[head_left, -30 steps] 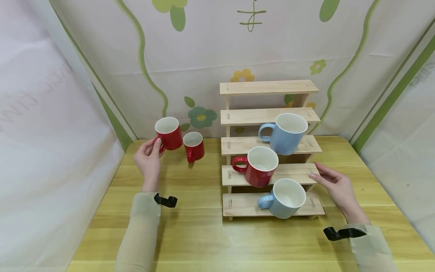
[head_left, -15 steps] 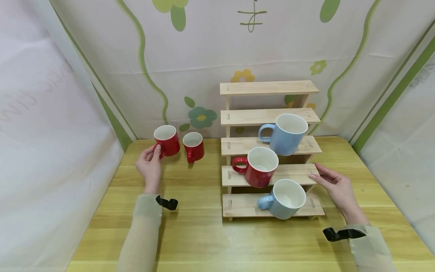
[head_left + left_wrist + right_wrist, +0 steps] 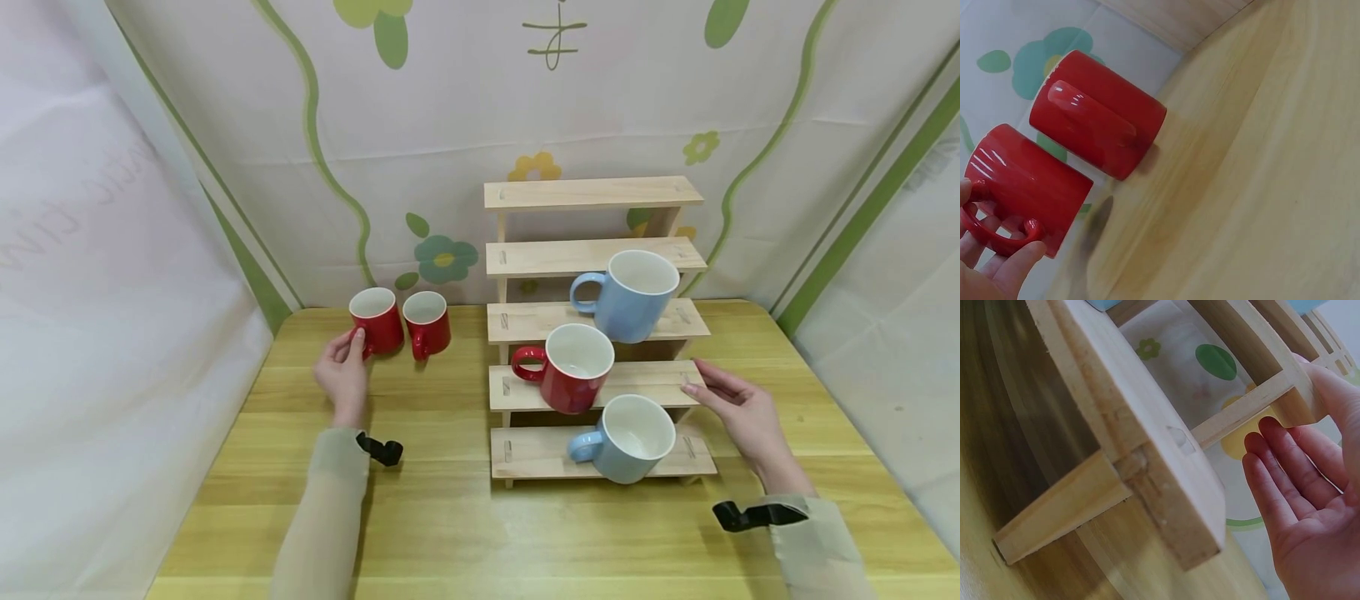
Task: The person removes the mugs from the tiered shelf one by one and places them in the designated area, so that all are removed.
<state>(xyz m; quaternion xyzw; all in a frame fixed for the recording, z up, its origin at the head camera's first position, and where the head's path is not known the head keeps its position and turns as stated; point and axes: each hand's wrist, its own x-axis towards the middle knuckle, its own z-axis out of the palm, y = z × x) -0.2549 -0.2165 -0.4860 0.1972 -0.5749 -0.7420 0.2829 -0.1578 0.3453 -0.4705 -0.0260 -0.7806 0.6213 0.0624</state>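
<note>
We see the left hand pinching the handle of an upright red mug at the far left of the worktop. From the left wrist, we make out the thumb against the handle, with fingers on its other side; the base of this mug looks just clear of the surface, a shadow lying apart from it. Just to the right stands the neighbouring red mug, upright on the worktop, its handle turned towards us; we can see a narrow gap between the two.

Well apart from that pair, on the right, we have a stepped wooden rack with five levels. Our right hand grasps its right end at the second step from the bottom, thumb on top and the other fingers below or beside the board. On the lowest step we find a lower blue mug, on the second a shelved red mug, and on the third an upper blue mug; all three have their handles to the left. Behind everything hangs a pale cloth printed with flowers and green wavy lines. We wear light sleeves with black straps near the wrists.
</note>
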